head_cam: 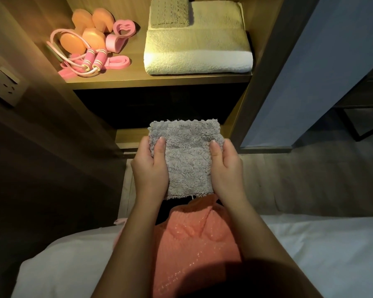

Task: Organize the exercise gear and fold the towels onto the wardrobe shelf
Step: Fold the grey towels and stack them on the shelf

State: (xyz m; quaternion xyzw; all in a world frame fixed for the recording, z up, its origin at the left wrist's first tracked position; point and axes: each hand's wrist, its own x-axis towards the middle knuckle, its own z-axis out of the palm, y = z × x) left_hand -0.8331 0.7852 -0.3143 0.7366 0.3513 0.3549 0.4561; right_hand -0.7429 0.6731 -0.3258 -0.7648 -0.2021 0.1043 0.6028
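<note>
While both hands hold it at frame centre, the grey towel [187,160] is folded into a small rectangle and sits over the lap, in front of the wardrobe and below the lit shelf [159,79]. Left hand [151,171] grips its 9 o'clock edge, right hand [226,171] its 3 o'clock edge. Fingers are clamped on the towel: thumbs on top, the rest hidden under the cloth.

At 6 o'clock from the towel is an orange garment [192,237]. White bed [332,244] runs along the bottom at 4 and 8 o'clock.

On the shelf at 11 o'clock are the orange dumbbells [84,33], with a pink jump rope [93,59] coiled around and in front of them, handles side by side. A pink looped piece [119,33] lies just beside the dumbbells and a flat pink band [119,61] by the rope handles.

At 12 to 1 o'clock is a large folded towel [198,50], well apart from the gear. A small folded towel [169,11] rests on its far left corner.

Wall socket [0,82] is at 9 o'clock.
</note>
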